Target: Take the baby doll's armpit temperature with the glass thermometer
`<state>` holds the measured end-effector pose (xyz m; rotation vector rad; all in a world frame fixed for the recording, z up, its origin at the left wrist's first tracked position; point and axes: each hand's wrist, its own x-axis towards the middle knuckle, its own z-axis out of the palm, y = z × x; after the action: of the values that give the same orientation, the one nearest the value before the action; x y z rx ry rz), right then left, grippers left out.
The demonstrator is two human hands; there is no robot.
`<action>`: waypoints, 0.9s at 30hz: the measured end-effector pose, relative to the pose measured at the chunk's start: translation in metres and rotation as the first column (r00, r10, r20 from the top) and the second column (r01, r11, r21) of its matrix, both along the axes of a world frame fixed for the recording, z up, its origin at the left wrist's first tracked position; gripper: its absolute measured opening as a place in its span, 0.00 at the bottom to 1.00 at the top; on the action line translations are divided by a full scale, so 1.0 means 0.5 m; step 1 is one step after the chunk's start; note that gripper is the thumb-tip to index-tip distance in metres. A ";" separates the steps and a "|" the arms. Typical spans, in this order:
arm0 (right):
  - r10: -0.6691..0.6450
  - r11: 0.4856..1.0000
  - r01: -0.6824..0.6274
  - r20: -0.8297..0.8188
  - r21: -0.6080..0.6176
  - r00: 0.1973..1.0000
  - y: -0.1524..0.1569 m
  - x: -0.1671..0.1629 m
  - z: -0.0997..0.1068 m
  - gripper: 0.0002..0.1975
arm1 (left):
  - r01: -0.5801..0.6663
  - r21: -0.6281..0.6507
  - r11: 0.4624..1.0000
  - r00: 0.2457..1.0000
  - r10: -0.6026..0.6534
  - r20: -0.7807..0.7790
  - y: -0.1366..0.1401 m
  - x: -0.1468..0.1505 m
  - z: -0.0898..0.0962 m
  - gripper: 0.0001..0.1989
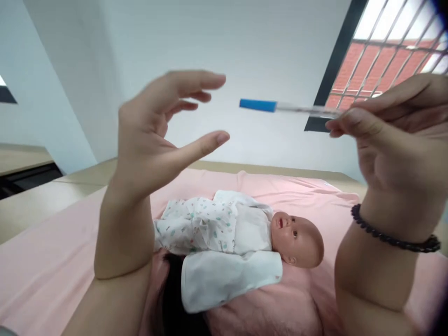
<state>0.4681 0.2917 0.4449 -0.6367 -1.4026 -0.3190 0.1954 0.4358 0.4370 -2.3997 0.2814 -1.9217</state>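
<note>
Stick [297,109] is held aloft, gripped at one end by the right hand [402,135], blue cap [258,105] seen on the other; left hand [150,126] spread open, not yet touching it; doll [245,228] on pink sheet [42,275] below touched by neither.

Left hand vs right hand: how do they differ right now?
The left hand is empty; the right hand holds a blue-tipped stick.
The left hand's thumb and fingers are spread apart; the right hand's pinch together.
The left wrist is bare; the right wears a dark bracelet.
Shared: both are ungloved and raised above the pink sheet.
</note>
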 end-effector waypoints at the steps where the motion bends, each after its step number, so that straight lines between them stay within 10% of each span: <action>1: -0.043 0.998 0.044 -0.018 0.039 0.999 -0.008 -0.021 -0.009 0.10 | -0.005 -0.023 1.000 1.000 0.005 -0.009 -0.006 0.009 0.001 0.25; 14: -0.204 0.975 0.202 -0.004 -0.092 0.979 -0.070 -0.071 -0.081 0.05 | -0.111 0.094 0.989 0.982 0.123 -0.141 -0.085 0.001 -0.055 0.04; 20: -0.006 0.940 0.071 0.190 -0.335 0.982 -0.052 -0.051 -0.074 0.13 | -0.096 -0.026 0.995 0.988 0.092 -0.123 -0.107 -0.017 -0.059 0.20; 27: 0.026 0.919 0.050 0.188 -0.392 0.982 -0.063 -0.064 -0.084 0.08 | -0.273 -0.009 0.962 0.946 0.266 -0.185 -0.085 -0.028 -0.041 0.06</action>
<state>0.4362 0.2605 0.4028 -0.9670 -1.6655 -0.1039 0.1815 0.3935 0.4167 -2.4859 -0.0727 -1.6066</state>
